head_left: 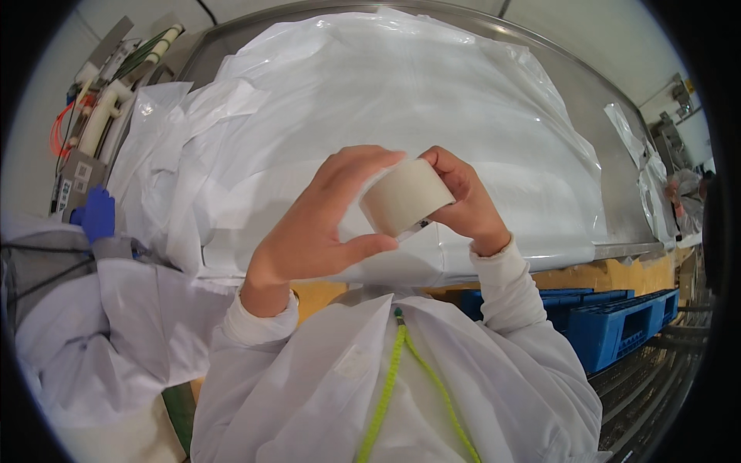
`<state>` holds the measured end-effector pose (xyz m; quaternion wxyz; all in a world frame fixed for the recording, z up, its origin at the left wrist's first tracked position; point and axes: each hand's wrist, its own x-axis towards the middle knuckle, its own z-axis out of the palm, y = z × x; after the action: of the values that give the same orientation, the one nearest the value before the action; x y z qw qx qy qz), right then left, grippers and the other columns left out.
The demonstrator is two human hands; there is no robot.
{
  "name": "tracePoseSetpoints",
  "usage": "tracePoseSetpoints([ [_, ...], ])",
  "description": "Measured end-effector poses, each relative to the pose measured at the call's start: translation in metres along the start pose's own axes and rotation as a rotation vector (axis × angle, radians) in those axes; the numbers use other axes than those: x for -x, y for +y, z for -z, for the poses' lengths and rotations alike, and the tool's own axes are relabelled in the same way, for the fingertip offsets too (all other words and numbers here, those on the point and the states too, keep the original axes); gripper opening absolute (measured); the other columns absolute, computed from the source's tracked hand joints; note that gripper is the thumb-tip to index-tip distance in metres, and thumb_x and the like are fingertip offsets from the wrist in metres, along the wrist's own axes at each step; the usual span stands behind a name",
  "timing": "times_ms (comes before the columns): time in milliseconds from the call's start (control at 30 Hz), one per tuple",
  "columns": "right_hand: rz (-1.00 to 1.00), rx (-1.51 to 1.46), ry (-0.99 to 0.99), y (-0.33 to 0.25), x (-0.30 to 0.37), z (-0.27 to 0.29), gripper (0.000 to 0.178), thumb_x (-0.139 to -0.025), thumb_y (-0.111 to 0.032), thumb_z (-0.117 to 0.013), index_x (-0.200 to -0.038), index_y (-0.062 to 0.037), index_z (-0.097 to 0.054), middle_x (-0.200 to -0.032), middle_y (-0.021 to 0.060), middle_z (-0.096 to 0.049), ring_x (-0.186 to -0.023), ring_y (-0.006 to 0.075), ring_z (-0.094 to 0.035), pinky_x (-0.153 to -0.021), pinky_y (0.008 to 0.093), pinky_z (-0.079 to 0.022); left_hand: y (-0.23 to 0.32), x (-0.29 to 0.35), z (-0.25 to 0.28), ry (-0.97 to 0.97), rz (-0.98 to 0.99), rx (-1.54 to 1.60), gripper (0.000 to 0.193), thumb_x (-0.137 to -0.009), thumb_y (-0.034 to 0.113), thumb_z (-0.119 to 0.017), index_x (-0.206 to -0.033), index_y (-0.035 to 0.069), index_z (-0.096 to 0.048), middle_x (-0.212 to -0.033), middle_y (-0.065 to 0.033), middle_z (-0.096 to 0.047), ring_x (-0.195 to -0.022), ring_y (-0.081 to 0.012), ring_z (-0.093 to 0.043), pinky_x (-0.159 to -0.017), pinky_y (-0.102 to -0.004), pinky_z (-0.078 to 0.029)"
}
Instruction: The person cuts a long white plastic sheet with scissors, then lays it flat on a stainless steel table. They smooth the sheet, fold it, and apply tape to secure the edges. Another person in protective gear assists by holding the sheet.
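Note:
A wide roll of beige packing tape (407,197) is held up in front of my chest, above the near edge of the table. My right hand (467,197) grips it from the right, the thumb side along its upper right edge. My left hand (328,212) curves round its left side, with fingers at the top and the thumb at the lower edge. Beneath both hands, white plastic sheeting (386,92) lies over the table in a broad, smooth-topped heap. What the sheeting covers is hidden.
The steel table (610,100) shows along its far and right rim. Crumpled clear film (652,181) hangs at its right end. Blue plastic pallets (617,324) stand at the lower right. At the left, a co-worker's blue-gloved hand (98,214) is near equipment with rollers (96,123).

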<state>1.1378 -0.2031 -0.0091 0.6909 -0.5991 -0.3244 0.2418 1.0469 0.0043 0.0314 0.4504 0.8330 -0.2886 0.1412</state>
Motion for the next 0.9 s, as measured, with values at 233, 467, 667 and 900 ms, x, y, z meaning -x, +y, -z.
tracePoseSetpoints([
  [233, -0.02, -0.028, -0.082, -0.006, 0.006, -0.02, 0.03, -0.068, 0.005, -0.063, -0.096, -0.0029, -0.055, -0.091, 0.0005, -0.058, -0.087, 0.0082, -0.053, -0.08, 0.0242, -0.043, 0.029, 0.019, 0.011, 0.131, -0.085, -0.348, 0.048, -0.061, 0.035, -0.079, -0.096, 0.006, -0.065, -0.1, -0.0063, -0.059, -0.096, -0.0269, -0.055, -0.082, -0.0344, -0.044],
  [467, -0.058, 0.011, -0.106, -0.004, 0.008, -0.033, 0.028, -0.071, 0.003, -0.061, -0.099, -0.0015, -0.056, -0.092, 0.0017, -0.06, -0.086, 0.0087, -0.055, -0.08, 0.0243, -0.044, 0.025, 0.028, 0.026, 0.046, -0.114, -0.358, 0.02, -0.069, 0.011, -0.072, -0.085, 0.006, -0.061, -0.087, -0.0059, -0.058, -0.083, -0.0242, -0.055, -0.074, -0.032, -0.043],
  [667, -0.159, -0.138, 0.068, -0.006, 0.013, -0.055, 0.025, -0.079, -0.013, -0.064, -0.1, -0.0019, -0.057, -0.094, 0.0047, -0.061, -0.094, 0.0145, -0.056, -0.089, 0.0301, -0.042, 0.02, 0.033, 0.019, 0.163, 0.021, -0.28, 0.01, -0.077, -0.002, -0.061, -0.083, 0.002, -0.055, -0.082, -0.0077, -0.057, -0.073, -0.0239, -0.054, -0.068, -0.0295, -0.044],
  [900, 0.589, 0.973, 0.048, 0.014, 0.017, -0.076, 0.033, -0.076, -0.033, -0.072, -0.086, -0.0039, -0.058, -0.084, 0.0113, -0.061, -0.082, 0.0314, -0.059, -0.098, 0.0512, -0.036, -0.012, 0.052, 0.003, 0.355, 0.241, -0.137, 0.003, -0.085, -0.001, -0.054, -0.086, 0.0, -0.052, -0.076, -0.0085, -0.057, -0.065, -0.0189, -0.054, -0.062, -0.0268, -0.044],
])
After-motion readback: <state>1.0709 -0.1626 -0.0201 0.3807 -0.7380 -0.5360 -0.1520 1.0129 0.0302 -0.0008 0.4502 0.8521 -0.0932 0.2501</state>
